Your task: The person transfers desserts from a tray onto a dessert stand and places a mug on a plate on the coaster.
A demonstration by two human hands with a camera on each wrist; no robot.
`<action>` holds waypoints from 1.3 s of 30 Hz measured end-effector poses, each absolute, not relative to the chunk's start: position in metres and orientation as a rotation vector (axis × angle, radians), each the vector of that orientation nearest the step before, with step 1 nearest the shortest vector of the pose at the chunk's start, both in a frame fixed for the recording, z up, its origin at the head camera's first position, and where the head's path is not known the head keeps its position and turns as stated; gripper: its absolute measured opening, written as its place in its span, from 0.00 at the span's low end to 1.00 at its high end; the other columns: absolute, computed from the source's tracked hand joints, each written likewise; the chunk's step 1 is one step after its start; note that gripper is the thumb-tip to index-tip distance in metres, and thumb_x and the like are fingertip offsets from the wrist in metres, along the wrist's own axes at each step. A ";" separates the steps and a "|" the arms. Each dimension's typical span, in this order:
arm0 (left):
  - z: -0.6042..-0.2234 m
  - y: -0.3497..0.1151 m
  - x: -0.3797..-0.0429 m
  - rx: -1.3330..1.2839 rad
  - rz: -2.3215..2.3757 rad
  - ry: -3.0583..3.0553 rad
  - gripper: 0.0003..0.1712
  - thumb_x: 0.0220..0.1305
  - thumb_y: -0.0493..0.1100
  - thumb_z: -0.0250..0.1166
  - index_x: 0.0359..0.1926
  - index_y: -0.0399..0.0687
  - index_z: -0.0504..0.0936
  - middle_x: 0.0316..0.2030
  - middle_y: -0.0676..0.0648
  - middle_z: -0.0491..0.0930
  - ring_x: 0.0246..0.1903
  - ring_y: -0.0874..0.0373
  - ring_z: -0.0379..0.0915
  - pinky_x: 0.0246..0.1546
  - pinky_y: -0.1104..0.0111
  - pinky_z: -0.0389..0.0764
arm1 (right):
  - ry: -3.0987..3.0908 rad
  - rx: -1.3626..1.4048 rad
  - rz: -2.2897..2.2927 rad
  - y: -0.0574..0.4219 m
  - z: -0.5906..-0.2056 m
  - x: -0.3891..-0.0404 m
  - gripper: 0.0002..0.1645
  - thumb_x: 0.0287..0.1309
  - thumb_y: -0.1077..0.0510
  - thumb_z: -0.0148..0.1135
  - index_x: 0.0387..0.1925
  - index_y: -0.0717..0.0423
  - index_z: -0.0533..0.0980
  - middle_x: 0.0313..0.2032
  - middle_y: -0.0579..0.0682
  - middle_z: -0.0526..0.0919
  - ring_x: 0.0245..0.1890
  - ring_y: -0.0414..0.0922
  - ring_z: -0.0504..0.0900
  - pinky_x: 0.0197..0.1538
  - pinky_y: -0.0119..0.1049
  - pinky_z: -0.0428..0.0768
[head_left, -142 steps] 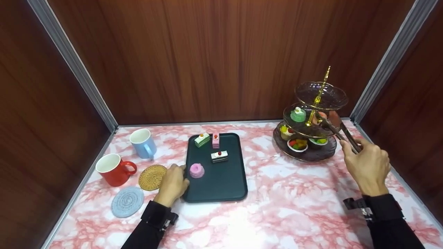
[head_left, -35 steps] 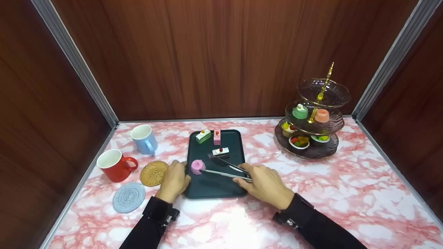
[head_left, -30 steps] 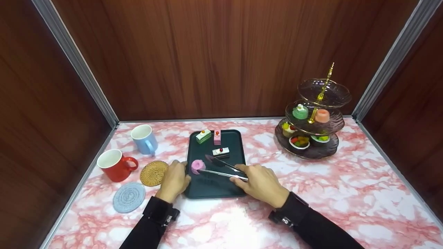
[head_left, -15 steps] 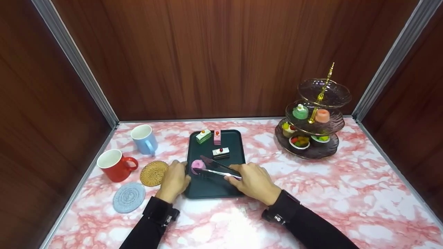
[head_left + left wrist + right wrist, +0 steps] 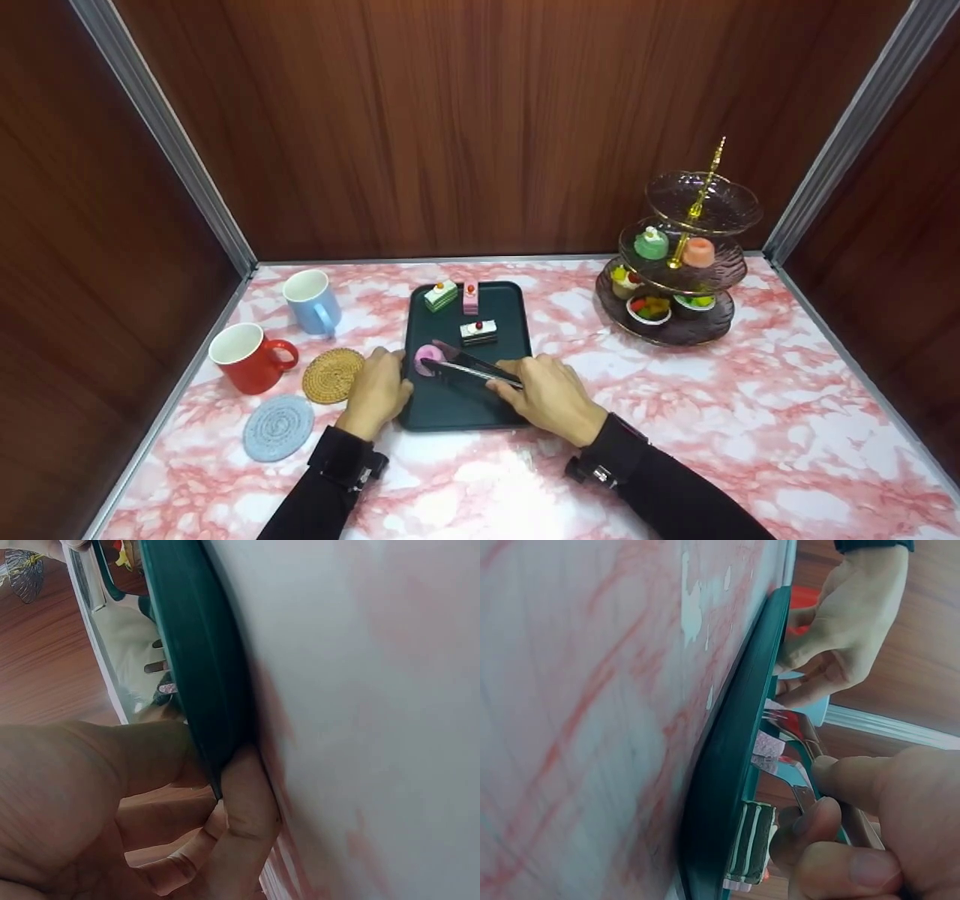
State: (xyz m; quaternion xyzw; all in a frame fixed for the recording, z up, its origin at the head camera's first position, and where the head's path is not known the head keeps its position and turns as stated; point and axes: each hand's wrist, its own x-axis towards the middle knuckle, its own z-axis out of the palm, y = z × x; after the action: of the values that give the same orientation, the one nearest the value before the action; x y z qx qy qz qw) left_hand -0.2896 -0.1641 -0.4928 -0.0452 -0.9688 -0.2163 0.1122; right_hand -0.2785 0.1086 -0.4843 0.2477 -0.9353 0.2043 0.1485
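Surface (image 5: 637,450), marbled pink and white, carries everything; work on it judged roughly midway. Tiered stand (image 5: 678,252) at right: lower two tiers loaded, nothing seen on the top one. Dark tray (image 5: 469,409), centre, seems to hold what is left. Left hand (image 5: 376,390) pinches its left edge, a finger under the rim. Right hand (image 5: 553,397), apart from the left, clamped on tongs (image 5: 480,373) over the tray. Red mug (image 5: 251,367), blue mug (image 5: 307,309) at left; no contents seen. Wicker coaster (image 5: 332,375), grey coaster (image 5: 278,428) flat near them.

Small pieces. Middle tier: green dessert (image 5: 651,244), orange dessert (image 5: 700,253). Bottom tier: cupcake (image 5: 624,283), fruit tart (image 5: 649,309), yellow-topped tart (image 5: 696,301). Tray: green slice (image 5: 441,297) and pink slice (image 5: 470,300) at the far end, white-topped slice (image 5: 479,332) nearer, round pink cake (image 5: 427,352) by the left edge. That cake lies between the tongs' arms, apparently not yet lifted; cannot tell how firmly squeezed.
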 end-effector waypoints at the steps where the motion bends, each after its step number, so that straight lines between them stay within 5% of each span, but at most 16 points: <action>1: -0.493 -0.164 -0.290 -0.135 -0.636 -2.841 0.25 0.43 0.37 0.65 0.48 0.42 0.81 0.35 0.41 0.74 0.34 0.48 0.73 0.38 0.56 0.77 | -2.690 0.713 0.588 0.109 -0.484 -0.279 0.22 0.54 0.34 0.55 0.45 0.35 0.80 0.21 0.39 0.79 0.14 0.36 0.70 0.14 0.30 0.63; 19: -0.493 -0.165 -0.290 -0.121 -0.646 -2.849 0.27 0.44 0.38 0.66 0.51 0.40 0.79 0.37 0.40 0.75 0.36 0.47 0.74 0.41 0.55 0.77 | -2.661 0.689 0.648 0.121 -0.475 -0.276 0.24 0.54 0.35 0.56 0.47 0.40 0.80 0.18 0.40 0.77 0.14 0.36 0.70 0.14 0.30 0.64; 30: -0.494 -0.165 -0.290 -0.113 -0.626 -2.853 0.26 0.43 0.38 0.65 0.49 0.43 0.80 0.36 0.41 0.75 0.35 0.46 0.74 0.38 0.54 0.76 | -2.612 0.706 0.650 0.133 -0.470 -0.273 0.24 0.55 0.36 0.55 0.49 0.42 0.79 0.30 0.42 0.85 0.20 0.35 0.74 0.20 0.28 0.69; 39: -0.494 -0.165 -0.290 -0.117 -0.637 -2.849 0.27 0.44 0.38 0.66 0.50 0.43 0.80 0.36 0.41 0.75 0.36 0.46 0.74 0.40 0.55 0.76 | -2.615 0.642 0.668 0.150 -0.462 -0.272 0.20 0.54 0.36 0.56 0.48 0.33 0.79 0.14 0.34 0.70 0.13 0.33 0.65 0.13 0.29 0.60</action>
State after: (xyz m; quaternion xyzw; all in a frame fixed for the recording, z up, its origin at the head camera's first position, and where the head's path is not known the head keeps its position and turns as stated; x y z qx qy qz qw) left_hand -0.2896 -0.1650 -0.4937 -0.0398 -0.9692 -0.2169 0.1097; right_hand -0.2720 0.1497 -0.4620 0.2274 -0.9267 0.2368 0.1826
